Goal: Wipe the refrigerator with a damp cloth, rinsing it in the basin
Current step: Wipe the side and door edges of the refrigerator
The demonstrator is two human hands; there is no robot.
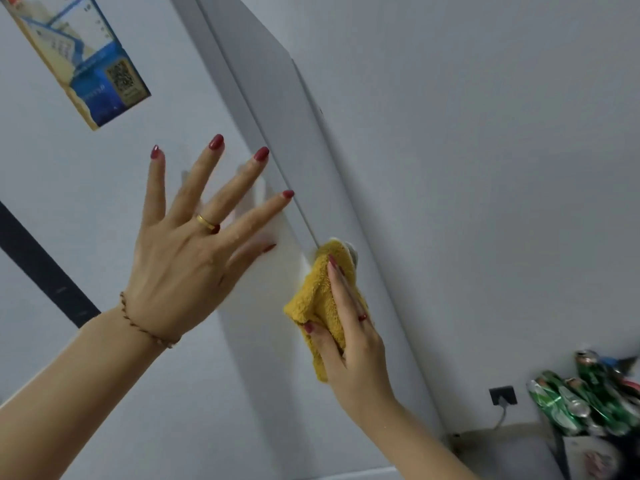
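Rt hand (349,344) gripping folded mustard-yellow terry cloth (320,299) on white fridge door edge (301,216), lt hand (194,244) fingers splayed flat; best w/ firm, overlapping strokes.

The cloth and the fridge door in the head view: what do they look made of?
Cloth: soft fluffy fabric, likely microfibre or terry, mustard yellow with a fuzzy pile and limp folds where the right hand holds it. Fridge door: smooth, pale grey, probably painted metal or plastic; faintly glossy, since it mirrors the left hand resting open against it.
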